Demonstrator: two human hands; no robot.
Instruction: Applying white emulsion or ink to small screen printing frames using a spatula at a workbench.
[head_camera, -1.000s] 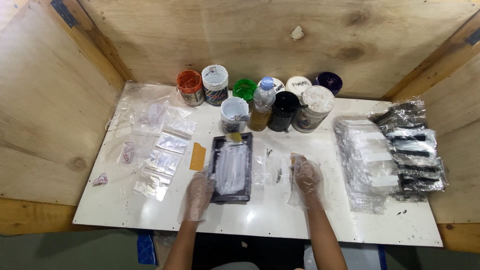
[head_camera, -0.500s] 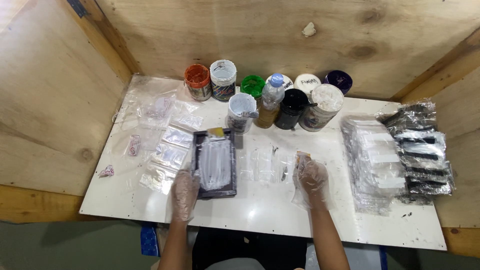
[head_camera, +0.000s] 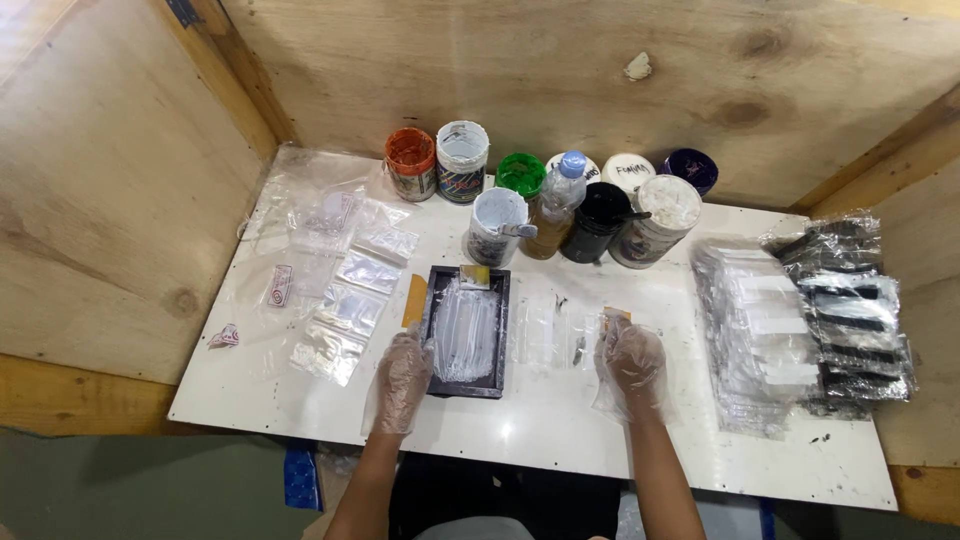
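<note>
Two gloved hands rest low in the frame on a white table (head_camera: 300, 420) walled by plywood, with a row of paint jars (head_camera: 462, 160) across the upper middle within reach. The left hand (head_camera: 403, 375) lies loosely curled against the left edge of the dark tray (head_camera: 465, 330) at centre, seemingly steadying it; the right hand (head_camera: 632, 358) lies flat and open on a small clear bag (head_camera: 545, 330), gripping nothing visible

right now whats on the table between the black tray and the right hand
In the head view, a clear plastic bag lies flat on the white table between the black tray and the right hand, with a small dark piece beside it.
</note>
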